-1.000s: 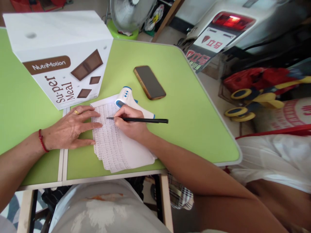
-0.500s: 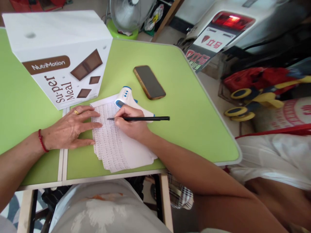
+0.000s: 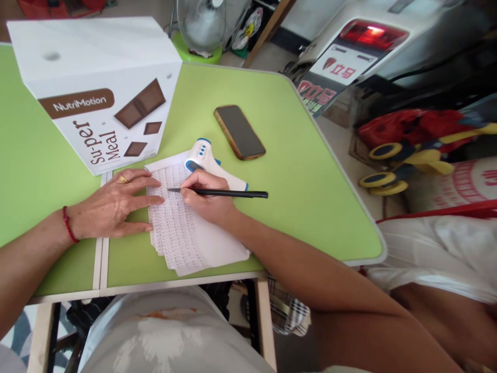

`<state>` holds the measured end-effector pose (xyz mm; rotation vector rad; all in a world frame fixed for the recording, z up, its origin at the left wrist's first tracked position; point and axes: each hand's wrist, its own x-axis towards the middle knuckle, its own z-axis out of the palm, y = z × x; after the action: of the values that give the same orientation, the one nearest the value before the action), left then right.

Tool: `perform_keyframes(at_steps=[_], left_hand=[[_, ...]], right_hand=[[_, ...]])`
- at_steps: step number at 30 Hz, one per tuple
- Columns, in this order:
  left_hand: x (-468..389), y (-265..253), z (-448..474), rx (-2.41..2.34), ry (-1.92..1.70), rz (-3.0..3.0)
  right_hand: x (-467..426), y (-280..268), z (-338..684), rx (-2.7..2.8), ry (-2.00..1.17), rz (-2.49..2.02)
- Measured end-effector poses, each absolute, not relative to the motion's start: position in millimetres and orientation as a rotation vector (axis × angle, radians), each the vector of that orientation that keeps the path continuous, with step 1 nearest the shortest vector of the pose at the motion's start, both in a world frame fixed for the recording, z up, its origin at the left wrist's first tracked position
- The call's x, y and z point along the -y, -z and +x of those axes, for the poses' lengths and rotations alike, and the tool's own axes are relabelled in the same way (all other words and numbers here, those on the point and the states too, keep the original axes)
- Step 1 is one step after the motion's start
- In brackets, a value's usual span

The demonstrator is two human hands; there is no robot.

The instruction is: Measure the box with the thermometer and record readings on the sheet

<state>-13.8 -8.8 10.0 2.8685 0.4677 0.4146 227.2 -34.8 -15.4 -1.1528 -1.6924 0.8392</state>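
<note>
Right hand (image 3: 207, 199), frame centre: fingers pinched round thin black pen (image 3: 229, 194), tip on stack of white printed paper sheets (image 3: 182, 233). Left hand (image 3: 111, 207), centre-left: flat, fingers spread, pressing sheets' left edge. White-and-blue infrared thermometer (image 3: 204, 155) just above right hand. Brown-cased smartphone (image 3: 239, 131) further up; white "Su-per Meal" cardboard box (image 3: 97, 83) upper left, all on light-green table (image 3: 303, 171).

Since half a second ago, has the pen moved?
Yes. The pen in the right hand slid slightly left and down, away from the phone.
</note>
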Motion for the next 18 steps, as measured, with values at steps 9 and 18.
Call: perform_keyframes(at_steps=[9, 18], left_hand=[[9.2, -10.4, -13.5, -0.468, -0.411, 2.862], [9.0, -9.7, -14.1, -0.473, -0.395, 2.860]], right_hand=[[35.6, 16.7, 225.8, 1.704, -0.848, -1.142], [36.2, 16.0, 226.6, 1.713, -0.844, -1.169]])
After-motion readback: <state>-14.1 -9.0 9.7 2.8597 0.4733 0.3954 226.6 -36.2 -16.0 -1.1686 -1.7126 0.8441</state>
